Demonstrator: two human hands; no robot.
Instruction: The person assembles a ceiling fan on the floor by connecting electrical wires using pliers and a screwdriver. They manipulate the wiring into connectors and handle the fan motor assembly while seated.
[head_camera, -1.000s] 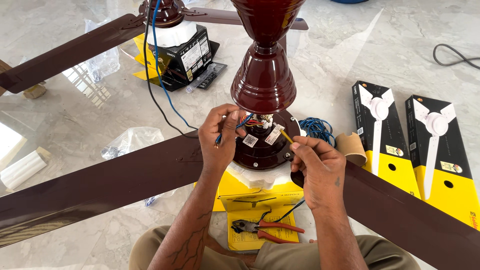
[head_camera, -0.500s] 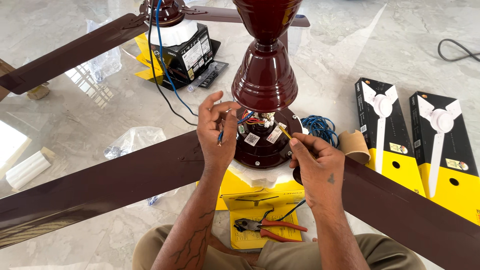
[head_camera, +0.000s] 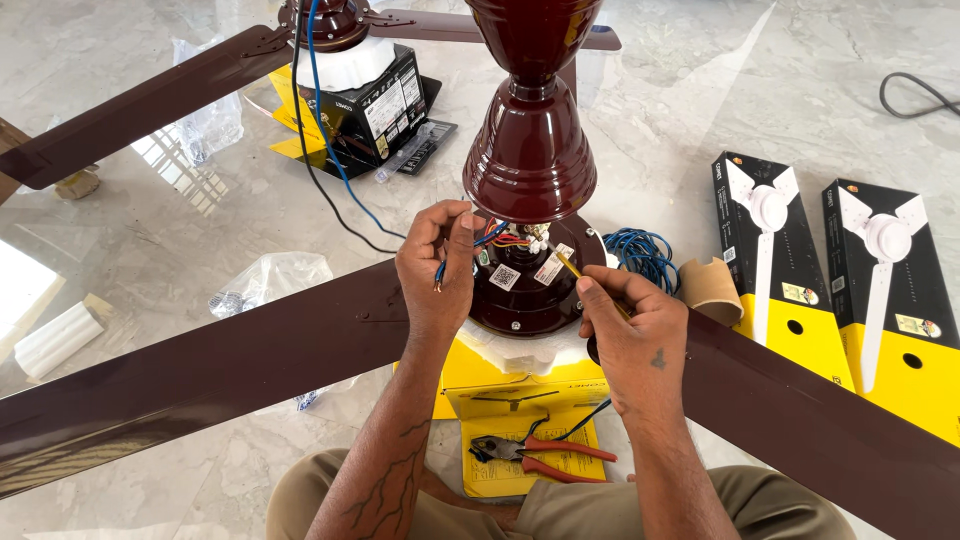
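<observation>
A maroon ceiling fan motor (head_camera: 520, 290) sits on a yellow box in front of me, with its bell-shaped canopy (head_camera: 530, 150) standing above it. My left hand (head_camera: 437, 262) pinches a blue wire (head_camera: 470, 246) at the motor's wiring terminal. My right hand (head_camera: 630, 335) grips a yellow-handled screwdriver (head_camera: 570, 266) whose tip points into the terminal block (head_camera: 528, 240). Brown fan blades (head_camera: 230, 360) stretch out to the left and right beneath my arms.
Red-handled pliers (head_camera: 540, 455) lie on the yellow box (head_camera: 500, 400) near my knees. A coil of blue wire (head_camera: 640, 255) and a cardboard tube (head_camera: 712, 290) lie right of the motor. Two black-and-yellow fan boxes (head_camera: 880, 290) lie at right. A second fan (head_camera: 340, 40) stands behind.
My left hand has shifted slightly, still pinching the blue wire. The screwdriver stays at the terminal. The view has drifted a little.
</observation>
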